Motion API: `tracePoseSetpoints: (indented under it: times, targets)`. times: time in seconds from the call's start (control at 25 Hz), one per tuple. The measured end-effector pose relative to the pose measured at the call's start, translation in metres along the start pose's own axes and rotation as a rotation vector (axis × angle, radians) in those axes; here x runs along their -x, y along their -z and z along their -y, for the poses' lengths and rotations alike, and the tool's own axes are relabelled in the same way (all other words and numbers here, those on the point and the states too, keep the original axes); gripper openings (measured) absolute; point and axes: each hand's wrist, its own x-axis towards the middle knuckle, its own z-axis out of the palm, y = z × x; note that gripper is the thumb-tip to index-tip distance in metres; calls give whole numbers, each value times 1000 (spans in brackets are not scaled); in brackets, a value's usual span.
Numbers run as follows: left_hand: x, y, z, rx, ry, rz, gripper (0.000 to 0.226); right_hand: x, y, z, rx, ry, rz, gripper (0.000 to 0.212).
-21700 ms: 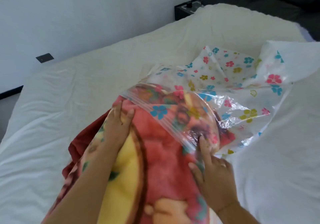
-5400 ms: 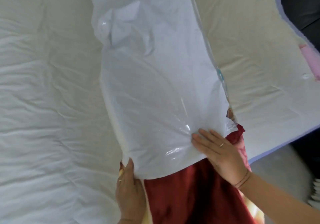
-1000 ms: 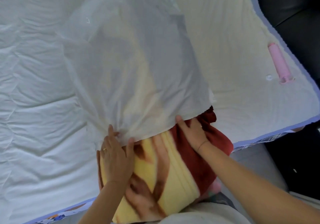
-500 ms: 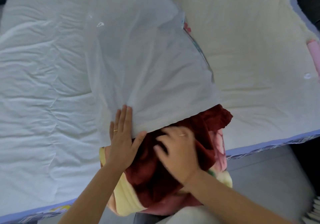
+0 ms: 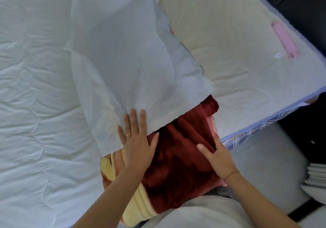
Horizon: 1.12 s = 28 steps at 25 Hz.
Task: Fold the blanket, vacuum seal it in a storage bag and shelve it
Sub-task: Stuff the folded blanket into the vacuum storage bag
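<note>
Head view: unmarked storage bag (image 5: 123, 60) over blanket (image 5: 180, 160).

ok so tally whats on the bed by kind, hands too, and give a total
blanket: 1
storage bag: 1
pink hand pump: 1
small white cap: 1
hands: 2, left hand and right hand
total: 6

The blanket (image 5: 178, 160) lies at the bed's (image 5: 35, 121) near edge, its far end in the bag (image 5: 127, 65); a pump (image 5: 285, 42) lies far right.
</note>
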Motion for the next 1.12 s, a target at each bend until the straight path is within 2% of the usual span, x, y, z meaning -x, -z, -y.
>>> tracePoseSetpoints:
  times: [0.04, 0.12, 0.16, 0.2, 0.24, 0.32, 0.4, 0.48, 0.56, 0.68, 0.8, 0.92, 1.0, 1.04, 1.08, 1.12]
  targets:
    - [0, -2, -3, -7, 19, -10, 76, -14, 11, -3, -130, -54, -80, 46]
    - [-9, -4, -7, 4, 78, -18, 73, -53, 41, -13, -344, -231, -309, 74]
    - [-13, -5, -7, 10, 103, -16, 72, -69, 52, -16, -406, -330, -314, 87]
    - [-14, -6, -8, 11, 110, -17, 71, -83, 54, -24, -467, -452, -244, 103]
    - [-12, -8, -8, 13, 106, -22, 71, -91, 49, -30, -564, -547, -119, 109]
    - [-10, -10, -5, 24, 90, -23, 71, -102, 22, -18, -701, -571, 115, 93]
    - [-10, -7, 3, 47, 122, -26, 71, -106, -8, 4, -639, -460, 279, 74]
    - [-17, 7, 21, 142, 214, -61, 75, -101, -30, 29, -607, -361, 356, 58]
    - [-25, 30, 48, 332, 341, -120, 80, -90, -52, 53, -579, -187, 396, 52]
    - [-23, 80, 96, 619, 449, -217, 81, -56, -105, 99, -416, 161, 498, 68]
    - [-4, 119, 128, 782, 452, -172, 77, -22, -165, 134, -93, 453, 614, 83]
    - [2, 126, 155, 561, 399, -233, 92, -6, -216, 149, 215, 596, 678, 79]
    - [-2, 124, 178, 354, 477, -316, 102, 5, -236, 154, 284, 724, 737, 74]
    - [-3, 121, 189, 301, 520, -348, 103, 7, -239, 159, 245, 829, 668, 66]
    - [-2, 118, 199, 288, 545, -371, 102, 7, -240, 165, 192, 961, 488, 54]
    - [3, 115, 204, 289, 553, -385, 102, 0, -239, 172, 168, 1098, 222, 40]
